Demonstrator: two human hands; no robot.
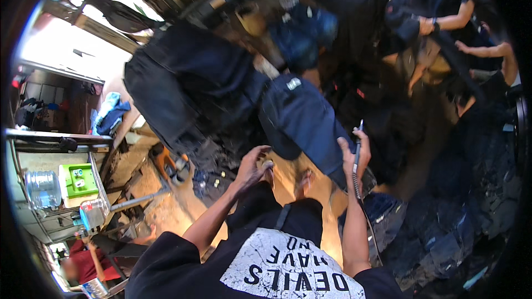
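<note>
A dark blue garment (305,113), apparently denim, hangs in front of me with a small white label near its far end. My right hand (357,158) is at its right edge, with the fingers wrapped round a slim pen-shaped tool (356,155). The tool's tip points up and away, and a partly coiled cord runs from it down along my forearm. Short of the garment's near left side is my left hand (254,167), its fingers loosely bent and apart, with nothing visible in them. To the left lies a large heap of black garments (194,75).
Dark clothing is piled at the right (438,227). Co-workers' arms (451,21) handle dark cloth at the far right. A person in red (83,260) is at the lower left, near a green tray (78,180) and a large water bottle (42,189). An orange tool (163,160) lies at left.
</note>
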